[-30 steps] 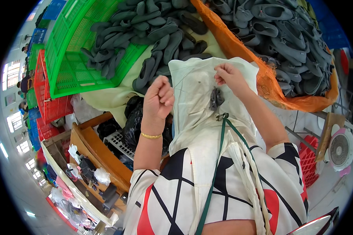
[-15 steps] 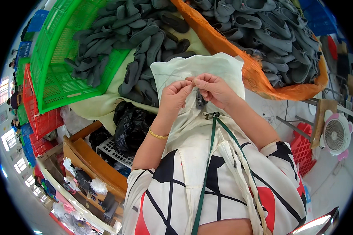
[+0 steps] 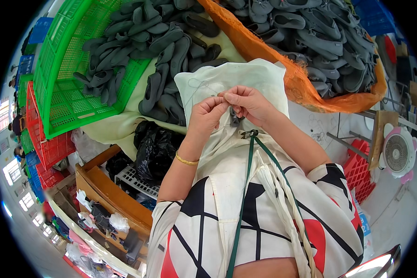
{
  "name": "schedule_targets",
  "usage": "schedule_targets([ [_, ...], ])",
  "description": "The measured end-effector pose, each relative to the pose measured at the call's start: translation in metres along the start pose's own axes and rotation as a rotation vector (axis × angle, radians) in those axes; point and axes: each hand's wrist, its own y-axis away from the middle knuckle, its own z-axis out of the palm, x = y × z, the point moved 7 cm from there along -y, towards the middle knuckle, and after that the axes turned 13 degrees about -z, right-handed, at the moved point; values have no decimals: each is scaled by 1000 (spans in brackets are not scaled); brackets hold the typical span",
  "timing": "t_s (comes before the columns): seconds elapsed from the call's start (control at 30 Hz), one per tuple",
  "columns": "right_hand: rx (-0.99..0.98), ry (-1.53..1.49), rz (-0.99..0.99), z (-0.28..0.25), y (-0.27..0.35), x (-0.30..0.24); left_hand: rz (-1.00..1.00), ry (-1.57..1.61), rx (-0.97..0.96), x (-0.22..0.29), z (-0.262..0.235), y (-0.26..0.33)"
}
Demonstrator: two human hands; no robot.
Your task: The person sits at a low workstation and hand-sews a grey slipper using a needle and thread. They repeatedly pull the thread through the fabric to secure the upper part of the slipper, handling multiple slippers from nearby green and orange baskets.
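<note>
My left hand [image 3: 205, 115] and my right hand [image 3: 251, 105] meet over my lap, thumbs and forefingers pinched together at the tips. A thin dark thread [image 3: 200, 85] makes a loose loop beside them and runs toward the pinched fingertips. Anything else between the fingertips is too small to make out. Beneath the hands lies a white cloth [image 3: 259, 74] spread over my lap. A small dark grey piece [image 3: 236, 121] rests on it just below my right hand, partly covered by the fingers.
Grey slip-on shoes [image 3: 176, 55] spill from a tipped green crate [image 3: 48, 99] at the far left. More grey shoes [image 3: 326, 41] fill an orange sack [image 3: 296, 88] at the far right. A black plastic bag [image 3: 155, 150] and wooden drawer [image 3: 118, 185] are left; a fan [image 3: 398, 153] stands right.
The whole view has shifted slightly. The thread loop beside my left hand has changed shape a little. Both hands keep their pinch at nearly the same place.
</note>
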Motion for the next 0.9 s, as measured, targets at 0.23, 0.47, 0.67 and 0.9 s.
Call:
schedule_targets([
  [0.23,2,-10,-1,-1,-1,3,26,-5,-19,-2,0,0],
  [0.47,-1,-2,-5,0,-1,3,-9,-8,-11,-3,0,1],
  [0.67,-3,0,-32,-3,-1,5,9,-6,56,-9,-6,-2],
  [0.9,10,8,-110,-6,-1,3,49,351,49,-14,1,-5],
])
